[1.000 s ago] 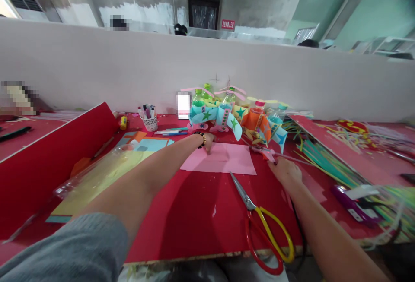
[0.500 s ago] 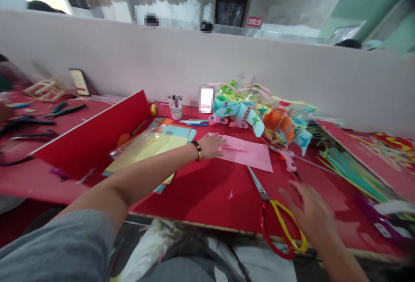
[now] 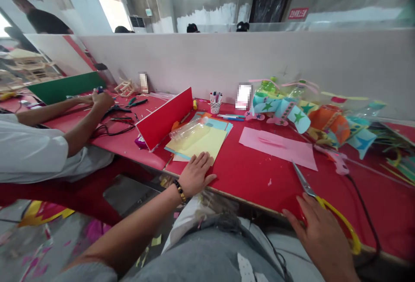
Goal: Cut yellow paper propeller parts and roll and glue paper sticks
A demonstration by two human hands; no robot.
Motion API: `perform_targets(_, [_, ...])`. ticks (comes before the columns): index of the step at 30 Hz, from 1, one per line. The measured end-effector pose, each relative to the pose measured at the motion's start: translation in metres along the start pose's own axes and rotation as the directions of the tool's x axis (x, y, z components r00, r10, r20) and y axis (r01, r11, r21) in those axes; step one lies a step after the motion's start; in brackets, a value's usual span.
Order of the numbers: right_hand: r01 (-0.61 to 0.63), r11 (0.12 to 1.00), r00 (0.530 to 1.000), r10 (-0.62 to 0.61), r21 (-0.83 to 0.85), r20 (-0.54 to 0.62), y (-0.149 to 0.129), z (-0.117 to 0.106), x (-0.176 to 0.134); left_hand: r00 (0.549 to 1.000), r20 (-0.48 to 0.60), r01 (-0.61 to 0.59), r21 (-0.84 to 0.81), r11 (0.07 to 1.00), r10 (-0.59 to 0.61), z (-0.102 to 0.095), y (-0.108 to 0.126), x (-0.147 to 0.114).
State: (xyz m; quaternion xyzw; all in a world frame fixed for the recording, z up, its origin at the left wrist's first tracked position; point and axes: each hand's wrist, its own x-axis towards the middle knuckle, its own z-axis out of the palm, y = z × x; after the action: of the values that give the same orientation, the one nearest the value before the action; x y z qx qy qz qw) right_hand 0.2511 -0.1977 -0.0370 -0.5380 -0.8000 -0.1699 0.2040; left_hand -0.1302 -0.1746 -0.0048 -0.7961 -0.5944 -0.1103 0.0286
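Observation:
My left hand (image 3: 197, 174) lies flat at the front edge of the table, its fingers stretched over the near corner of the yellow paper (image 3: 197, 144). A clear plastic bottle (image 3: 188, 128) rests on that stack. My right hand (image 3: 319, 226) hovers over or touches the scissors (image 3: 340, 219); its thumb and fingers are apart and cover part of the handles. The scissors' blades point towards a pink paper sheet (image 3: 282, 147), on which a folded pink strip (image 3: 271, 140) lies.
Decorated bottle models (image 3: 327, 120) line the back right beside a pink glue gun (image 3: 339, 161). A pen cup (image 3: 215, 102) and a phone (image 3: 244, 96) stand near the partition (image 3: 207, 57). A red board (image 3: 168, 120) separates me from a co-worker's arms (image 3: 81, 118).
My left hand has left the pink paper and come back to the yellow paper by the table edge. My right hand has moved over the scissors' handles. The view has swung left.

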Motion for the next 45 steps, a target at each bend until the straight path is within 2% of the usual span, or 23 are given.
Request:
perform_targets(5, [-0.032, 0.999, 0.999, 0.031, -0.008, -0.014, -0.002, 0.000, 0.000, 0.994, -0.102, -0.033, -0.044, 0.998, 0.028, 0.000, 0.002, 0.000])
perform_targets(14, [-0.097, 0.995, 0.995, 0.098, 0.012, -0.024, -0.008, -0.005, 0.002, 0.982, -0.184, -0.077, -0.118, 0.990, 0.054, -0.004, 0.000, -0.007])
perform_targets(19, [-0.115, 0.993, 0.993, 0.116, 0.027, -0.033, -0.006, -0.002, 0.000, 0.969, -0.213, -0.157, -0.154, 0.975, 0.122, -0.005, -0.002, -0.010])
perform_targets(26, [-0.114, 0.993, 0.993, 0.115, 0.038, -0.019, -0.004, 0.001, -0.001, 0.924, -0.317, -0.281, -0.186, 0.941, 0.213, 0.004, -0.009, -0.013])
perform_targets(31, [-0.104, 0.994, 0.994, 0.104, 0.035, -0.018, -0.003, 0.001, -0.001, 0.906, -0.310, -0.358, -0.194, 0.913, 0.289, 0.009, -0.014, -0.013])
perform_targets(37, [-0.111, 0.993, 0.993, 0.113, 0.041, -0.038, -0.005, 0.000, 0.001, 0.881, -0.357, -0.406, -0.236, 0.883, 0.310, 0.012, 0.001, -0.023])
perform_targets(42, [-0.107, 0.993, 0.993, 0.108, 0.042, -0.041, -0.002, 0.002, 0.000, 0.871, -0.416, -0.424, -0.369, 0.827, 0.262, 0.014, 0.016, -0.029])
perform_targets(45, [-0.095, 0.994, 0.995, 0.095, 0.049, -0.004, 0.002, 0.003, -0.001, 0.867, -0.414, -0.454, -0.425, 0.783, 0.278, 0.013, 0.022, -0.029])
